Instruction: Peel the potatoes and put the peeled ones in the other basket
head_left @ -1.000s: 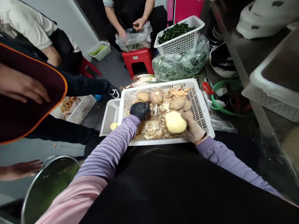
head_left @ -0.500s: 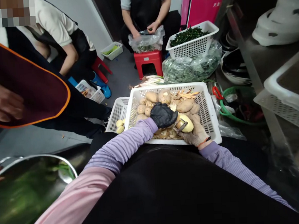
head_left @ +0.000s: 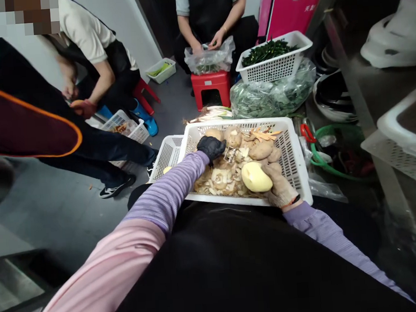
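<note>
Holding the peeled potato (head_left: 256, 177) in my right hand (head_left: 280, 187), fingers curled around its near side, I keep it low over the white basket (head_left: 295, 161) on my lap. My left hand (head_left: 211, 147), in a black glove, has its fingers closed on the peeler (head_left: 229, 154), raised just beyond the potato over the heap of peelings (head_left: 221, 180).

Judged procedure: rotate the potato toward any remaining skin, lay the blade flat, and draw short strokes away from the holding fingers, so that scraps fall into the basket.

Count: one peeled potato in hand; about six unpeeled potatoes (head_left: 261, 150) at the far side, the exact number unclear; one peeler; a second white basket (head_left: 167, 153) touching the first on the left.
</note>
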`<state>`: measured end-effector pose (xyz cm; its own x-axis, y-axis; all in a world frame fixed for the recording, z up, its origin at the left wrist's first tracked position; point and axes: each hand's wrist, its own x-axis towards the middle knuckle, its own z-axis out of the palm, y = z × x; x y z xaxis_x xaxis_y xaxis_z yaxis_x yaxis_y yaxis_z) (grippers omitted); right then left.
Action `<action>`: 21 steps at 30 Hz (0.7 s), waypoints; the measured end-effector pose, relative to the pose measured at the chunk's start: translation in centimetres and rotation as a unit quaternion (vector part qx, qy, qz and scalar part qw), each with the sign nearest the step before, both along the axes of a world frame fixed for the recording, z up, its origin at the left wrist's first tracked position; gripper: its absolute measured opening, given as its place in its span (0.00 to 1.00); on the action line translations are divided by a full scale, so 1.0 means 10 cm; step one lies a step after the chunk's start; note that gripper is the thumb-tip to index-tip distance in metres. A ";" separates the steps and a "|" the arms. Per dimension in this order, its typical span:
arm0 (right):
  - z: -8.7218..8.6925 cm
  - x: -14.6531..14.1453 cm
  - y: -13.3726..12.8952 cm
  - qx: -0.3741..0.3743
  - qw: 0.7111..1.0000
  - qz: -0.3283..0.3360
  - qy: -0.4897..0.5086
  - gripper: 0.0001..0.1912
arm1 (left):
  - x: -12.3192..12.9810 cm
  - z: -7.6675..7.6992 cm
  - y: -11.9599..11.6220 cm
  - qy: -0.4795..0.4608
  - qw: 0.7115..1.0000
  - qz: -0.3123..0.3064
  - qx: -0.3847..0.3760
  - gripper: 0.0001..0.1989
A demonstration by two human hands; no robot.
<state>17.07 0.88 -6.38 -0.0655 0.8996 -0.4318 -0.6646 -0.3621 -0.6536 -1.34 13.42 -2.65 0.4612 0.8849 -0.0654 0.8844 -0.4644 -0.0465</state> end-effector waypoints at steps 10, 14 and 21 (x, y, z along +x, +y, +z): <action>0.06 0.04 -0.02 -0.064 0.996 0.014 0.054 0.13 | -0.05 -0.10 -0.03 0.005 1.000 -0.012 0.003 0.29; 0.01 0.04 -0.08 -0.081 0.994 0.012 0.066 0.14 | -0.03 -0.16 -0.05 -0.028 0.998 -0.048 0.014 0.29; -0.07 0.14 -0.19 0.005 0.998 0.057 0.038 0.23 | -0.16 -0.15 -0.06 -0.061 0.997 0.023 -0.032 0.30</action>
<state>18.46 -1.01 -7.04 -0.2003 0.8885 -0.4129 -0.6672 -0.4324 -0.6066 -2.94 12.81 -4.17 0.4282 0.9012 -0.0671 0.9020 -0.4218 0.0916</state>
